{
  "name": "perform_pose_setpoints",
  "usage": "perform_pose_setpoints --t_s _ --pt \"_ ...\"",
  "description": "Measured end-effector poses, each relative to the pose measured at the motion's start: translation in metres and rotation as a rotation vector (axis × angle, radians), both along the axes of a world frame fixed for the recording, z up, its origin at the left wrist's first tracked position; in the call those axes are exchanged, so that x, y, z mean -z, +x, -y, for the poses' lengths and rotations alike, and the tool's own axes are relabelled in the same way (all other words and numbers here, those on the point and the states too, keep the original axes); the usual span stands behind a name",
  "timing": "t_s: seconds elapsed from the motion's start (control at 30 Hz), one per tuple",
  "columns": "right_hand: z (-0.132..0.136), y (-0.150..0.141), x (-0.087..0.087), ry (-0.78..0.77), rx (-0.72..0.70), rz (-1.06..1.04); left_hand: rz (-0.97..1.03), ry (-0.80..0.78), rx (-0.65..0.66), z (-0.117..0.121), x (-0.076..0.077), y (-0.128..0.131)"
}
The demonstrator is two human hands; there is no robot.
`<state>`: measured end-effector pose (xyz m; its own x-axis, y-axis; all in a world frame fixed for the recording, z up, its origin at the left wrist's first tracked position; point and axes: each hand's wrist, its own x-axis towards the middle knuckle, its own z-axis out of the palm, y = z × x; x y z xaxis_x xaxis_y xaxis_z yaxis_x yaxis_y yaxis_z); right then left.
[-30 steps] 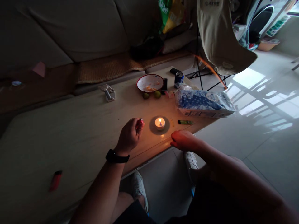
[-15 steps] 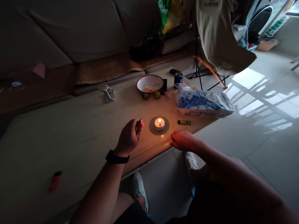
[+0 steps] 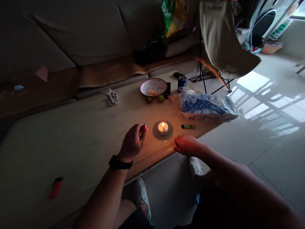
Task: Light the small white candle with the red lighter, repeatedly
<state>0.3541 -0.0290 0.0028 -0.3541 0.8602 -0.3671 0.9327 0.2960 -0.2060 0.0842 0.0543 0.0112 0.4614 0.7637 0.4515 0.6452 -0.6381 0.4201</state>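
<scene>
Where the candle (image 3: 163, 128) is set: on the table (image 3: 83, 133), between the two hands and apart from both.
Flame (image 3: 163, 124): already lit, so the lighting is judged done; whether anything is left to be done cannot be told.
Left hand (image 3: 131, 141): closed around a red lighter (image 3: 144, 127), by which no flame is shown.
Right hand (image 3: 188, 145): loosely curled at the near table edge; whether anything is held under the fingers cannot be told.
Change from the earlier frame: most things are shifted slightly lower in view; no clear movement of hands or candle over the table is seen.
</scene>
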Motion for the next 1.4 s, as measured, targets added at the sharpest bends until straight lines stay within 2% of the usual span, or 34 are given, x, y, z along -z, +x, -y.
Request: perform_pose_setpoints --t_s 0.2,0.57,0.83,1.0,1.4 --pt "0.001 -0.001 0.002 0.014 -0.005 0.006 0.004 0.007 0.005 0.0 0.001 0.0" --pt "0.0 -0.001 0.016 0.068 -0.048 0.048 0.005 -0.027 0.037 0.001 0.002 0.001" --pt "-0.001 -0.001 0.015 0.035 -0.037 0.036 -0.104 0.053 0.002 0.004 -0.004 0.02" --pt "0.0 -0.001 0.009 0.029 -0.03 0.023 -0.141 0.103 0.005 0.001 0.0 0.03" --pt "-0.001 -0.001 0.011 0.042 -0.038 0.03 -0.187 0.093 0.029 -0.003 0.0 0.053"
